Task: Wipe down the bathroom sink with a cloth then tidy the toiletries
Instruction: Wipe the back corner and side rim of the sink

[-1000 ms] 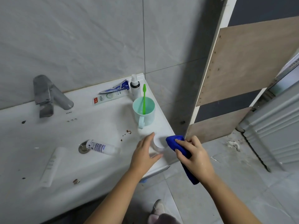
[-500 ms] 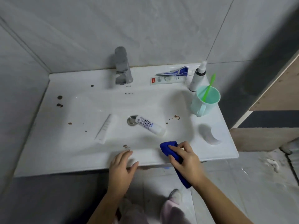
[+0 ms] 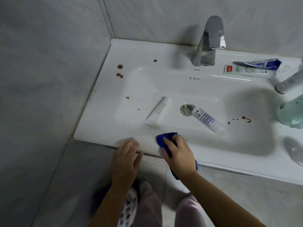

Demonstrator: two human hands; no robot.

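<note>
The white sink (image 3: pixel 101 125) carries brown stains on its left rim and inside the basin. My right hand (image 3: pixel 179 155) grips a blue cloth (image 3: pixel 165 139) pressed on the front rim. My left hand (image 3: pixel 126 158) rests on the front edge beside it, fingers apart and holding nothing. Inside the basin lie a white tube (image 3: pixel 158 110) and a white bottle with blue print (image 3: pixel 209 120) next to the drain (image 3: pixel 186 109). A toothpaste box (image 3: pixel 244 70) and a blue tube (image 3: pixel 262 63) lie on the back ledge.
A chrome tap (image 3: pixel 207 41) stands at the back. A mint cup (image 3: pixel 291 112) and a spray bottle (image 3: pixel 290 81) sit at the right edge, partly cut off. A small white object (image 3: pixel 295 149) lies on the right rim. Tiled walls close in at left and back.
The view has swung left along the sink. My right hand has slid the cloth left along the front rim, and my left hand has moved left to the front edge.
</note>
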